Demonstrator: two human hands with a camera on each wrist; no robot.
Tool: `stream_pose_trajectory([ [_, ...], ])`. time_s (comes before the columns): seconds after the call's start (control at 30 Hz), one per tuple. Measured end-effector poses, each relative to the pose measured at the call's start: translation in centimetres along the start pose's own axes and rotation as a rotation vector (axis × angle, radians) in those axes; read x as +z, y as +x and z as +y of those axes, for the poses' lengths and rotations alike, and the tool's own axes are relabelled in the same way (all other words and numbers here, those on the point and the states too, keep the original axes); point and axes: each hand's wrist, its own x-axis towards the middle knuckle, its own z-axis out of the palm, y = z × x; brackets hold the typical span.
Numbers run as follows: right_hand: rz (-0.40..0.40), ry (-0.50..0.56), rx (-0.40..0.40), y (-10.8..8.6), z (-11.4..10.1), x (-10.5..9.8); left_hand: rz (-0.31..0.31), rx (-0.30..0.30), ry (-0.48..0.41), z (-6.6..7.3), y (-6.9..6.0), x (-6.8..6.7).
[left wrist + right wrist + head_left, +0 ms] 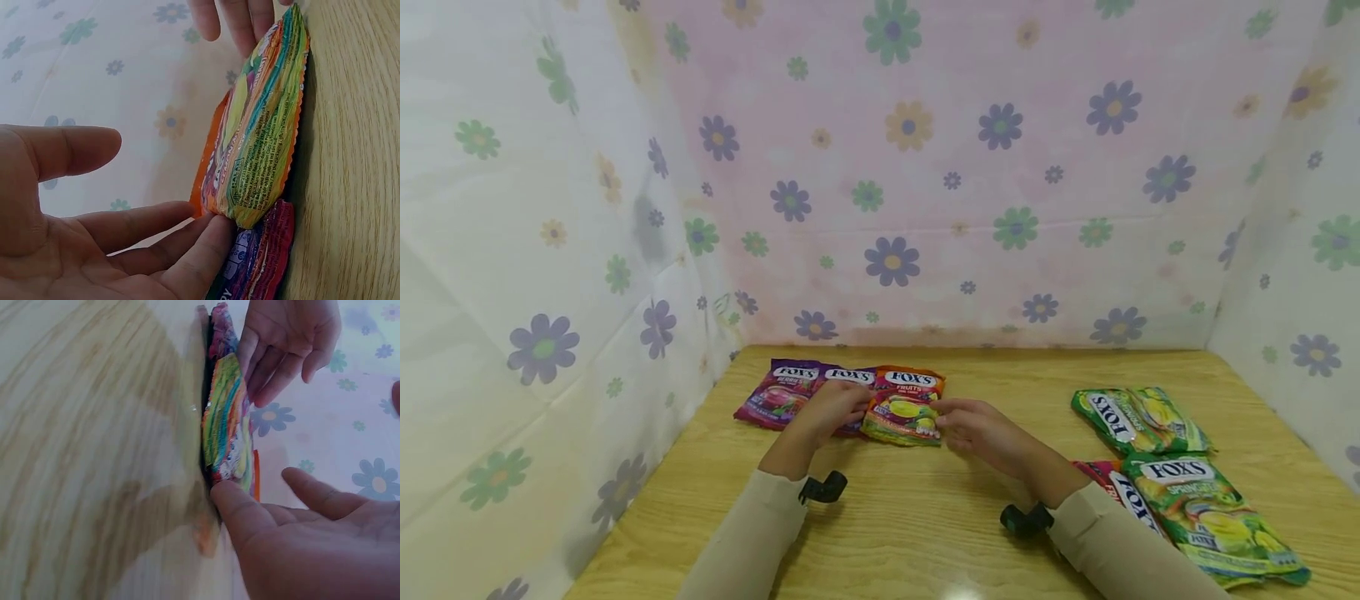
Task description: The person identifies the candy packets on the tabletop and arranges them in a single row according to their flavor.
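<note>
Pressure is best kept even from left grip (pixel 831 410) and right grip (pixel 988 429), both loosely spread, pinching nothing, against opposite edges of the rectangular orange plastic candy bag (pixel 904 406), just right of two purple plastic bags (pixel 829 377).

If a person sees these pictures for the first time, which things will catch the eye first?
The orange Fox's Fruits bag would probably draw the eye first, lying on the wooden table between the left hand and the right hand. Next might come the two green Fox's bags at the table's right side, then the flowered backdrop behind the table.
</note>
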Motion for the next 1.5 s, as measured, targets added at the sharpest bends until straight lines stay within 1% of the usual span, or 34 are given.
stream_pose_trajectory([
  [0.13, 0.037, -0.006, 0.018, 0.0, -0.1, 0.1, 0.005, -0.010, 0.027, -0.1, -0.1, 0.1],
  [0.3, 0.118, -0.027, 0.052, -0.3, -0.3, 0.1, -0.009, 0.006, 0.040, -0.1, -0.2, 0.2],
  [0.43, 0.151, -0.063, 0.057, -0.5, -1.0, -0.3, -0.002, 0.017, 0.048, 0.2, -0.2, 0.1],
  [0.53, 0.164, -0.089, 0.046, -0.9, -1.8, -0.9, 0.007, 0.025, 0.069, 0.4, -0.2, 0.1],
  [0.6, 0.180, -0.097, 0.036, -1.3, -2.3, -1.4, 0.013, 0.032, 0.097, 0.5, -0.1, 0.1],
  [0.73, 0.186, -0.102, 0.005, -2.2, -3.2, -2.7, 0.009, 0.040, 0.153, 0.6, -0.1, 0.3],
  [0.97, 0.174, -0.157, -0.037, -3.2, -4.2, -3.9, -0.010, 0.066, 0.200, 1.2, -1.1, 1.2],
  [1.07, 0.157, -0.210, -0.053, -3.7, -4.4, -4.2, -0.031, 0.075, 0.202, 1.2, -1.5, 1.9],
  [1.17, 0.154, -0.277, -0.043, -4.3, -4.6, -4.6, -0.063, 0.099, 0.213, 1.1, -1.7, 3.0],
  [1.27, 0.149, -0.346, -0.020, -5.1, -4.7, -5.1, -0.088, 0.126, 0.243, 1.1, -1.8, 4.3],
  [1.37, 0.141, -0.386, -0.002, -5.9, -4.8, -5.7, -0.103, 0.139, 0.277, 1.3, -1.9, 5.6],
  [1.5, 0.127, -0.409, -0.007, -6.9, -5.0, -6.8, -0.138, 0.158, 0.295, 1.8, -2.2, 7.2],
])
